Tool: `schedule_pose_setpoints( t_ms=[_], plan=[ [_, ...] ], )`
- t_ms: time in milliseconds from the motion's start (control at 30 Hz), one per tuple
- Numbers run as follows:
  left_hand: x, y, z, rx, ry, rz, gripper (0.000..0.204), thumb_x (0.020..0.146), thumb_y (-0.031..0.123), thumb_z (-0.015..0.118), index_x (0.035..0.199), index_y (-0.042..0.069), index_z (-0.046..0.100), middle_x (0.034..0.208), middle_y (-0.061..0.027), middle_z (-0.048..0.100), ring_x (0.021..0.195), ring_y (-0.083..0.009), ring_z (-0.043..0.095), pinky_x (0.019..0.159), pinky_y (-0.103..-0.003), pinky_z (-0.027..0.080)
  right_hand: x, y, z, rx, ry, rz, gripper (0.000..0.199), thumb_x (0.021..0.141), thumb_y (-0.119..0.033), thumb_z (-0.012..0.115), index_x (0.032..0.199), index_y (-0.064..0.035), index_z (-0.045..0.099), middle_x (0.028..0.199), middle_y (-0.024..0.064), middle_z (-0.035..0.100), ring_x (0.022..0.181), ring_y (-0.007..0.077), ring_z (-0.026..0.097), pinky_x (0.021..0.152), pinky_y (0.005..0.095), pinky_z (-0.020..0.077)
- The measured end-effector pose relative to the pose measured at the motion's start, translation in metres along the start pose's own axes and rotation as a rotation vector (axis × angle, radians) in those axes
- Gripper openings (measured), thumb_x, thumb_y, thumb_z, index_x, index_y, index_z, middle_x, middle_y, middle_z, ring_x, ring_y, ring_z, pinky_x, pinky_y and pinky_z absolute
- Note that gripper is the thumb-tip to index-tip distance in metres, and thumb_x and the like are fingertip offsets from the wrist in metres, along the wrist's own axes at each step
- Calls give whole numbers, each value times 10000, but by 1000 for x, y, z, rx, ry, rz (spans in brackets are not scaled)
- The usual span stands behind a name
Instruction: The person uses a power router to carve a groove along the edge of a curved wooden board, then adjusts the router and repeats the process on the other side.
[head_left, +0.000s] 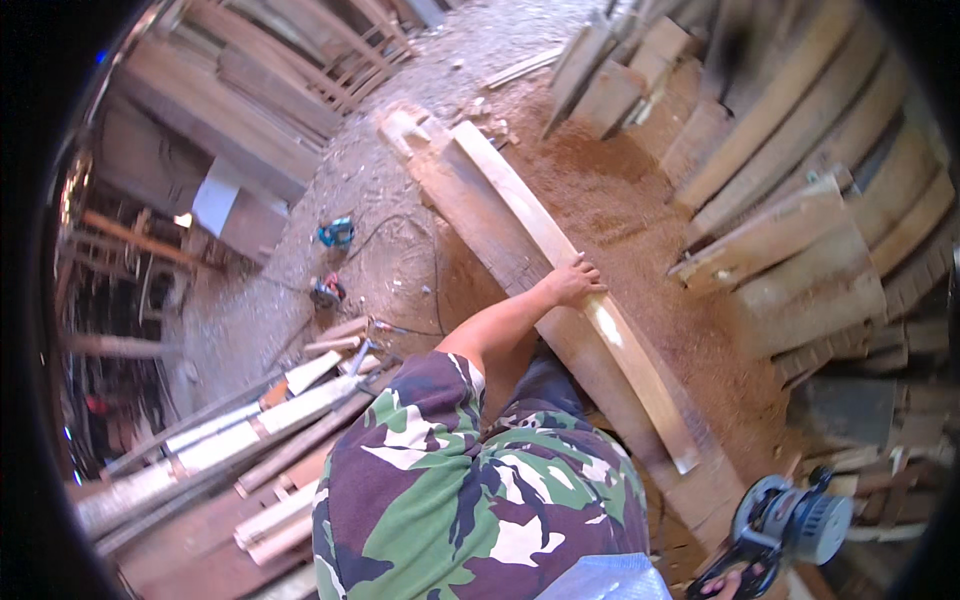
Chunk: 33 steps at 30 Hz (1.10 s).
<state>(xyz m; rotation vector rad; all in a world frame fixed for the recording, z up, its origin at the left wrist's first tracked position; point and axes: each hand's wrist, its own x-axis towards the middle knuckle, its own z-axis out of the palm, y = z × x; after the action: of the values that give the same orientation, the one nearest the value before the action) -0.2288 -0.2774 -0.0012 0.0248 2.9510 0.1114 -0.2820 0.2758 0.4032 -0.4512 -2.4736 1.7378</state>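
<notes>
A long, pale, squared wooden board (530, 212) lies on a wider, dusty plank (480, 240) that runs from the far left to the near right. My left hand (575, 282) is closed over the board near its middle, with the fingers over its far edge. At the near right, my right hand (738, 582) grips the black handle of a circular saw (775, 515) with a silver guard and grey motor housing. The saw is at the plank's near end, apart from the board. Part of my right hand is cut off by the lower edge.
Wooden slabs (800, 230) lean along the right. Sawdust (610, 180) covers the ground beyond the plank. On the left floor are a teal power tool (337, 233), a red-and-grey tool (327, 290) and cords. Stacked timber strips (290, 400) lie left of me.
</notes>
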Motion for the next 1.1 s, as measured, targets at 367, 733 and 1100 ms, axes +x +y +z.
schedule_pose_setpoints(
  t_ms=[367, 733, 1100],
  plan=[
    [-32, -129, -3, -108, -6, -187, 863, 705, 390, 880, 1500, 308, 553, 1342, -50, 592, 1386, -279, 506, 1269, -577, 281, 49, 51, 69, 30, -396, 173, 490, 945, -20, 664, 1417, -54, 538, 725, 63, 543, 525, 127, 477, 450, 287, 443],
    [-111, -159, 36, -270, 604, -1083, 882, 914, 647, 663, 1630, 214, 385, 1680, -130, 354, 1578, -393, 246, 1300, -552, 173, 37, 20, 373, 25, -825, 46, 483, 846, 63, 722, 1300, 7, 570, 1112, 112, 643, 539, 103, 514, 434, 254, 411],
    [-91, -168, 38, -197, 642, -1286, 755, 962, 590, 608, 1603, 237, 423, 1702, -120, 331, 1582, -408, 240, 1300, -548, 185, -49, 84, 676, 67, -1366, -178, 310, 904, 118, 647, 1195, 14, 630, 812, 51, 622, 515, 79, 514, 453, 254, 399]
  ],
)
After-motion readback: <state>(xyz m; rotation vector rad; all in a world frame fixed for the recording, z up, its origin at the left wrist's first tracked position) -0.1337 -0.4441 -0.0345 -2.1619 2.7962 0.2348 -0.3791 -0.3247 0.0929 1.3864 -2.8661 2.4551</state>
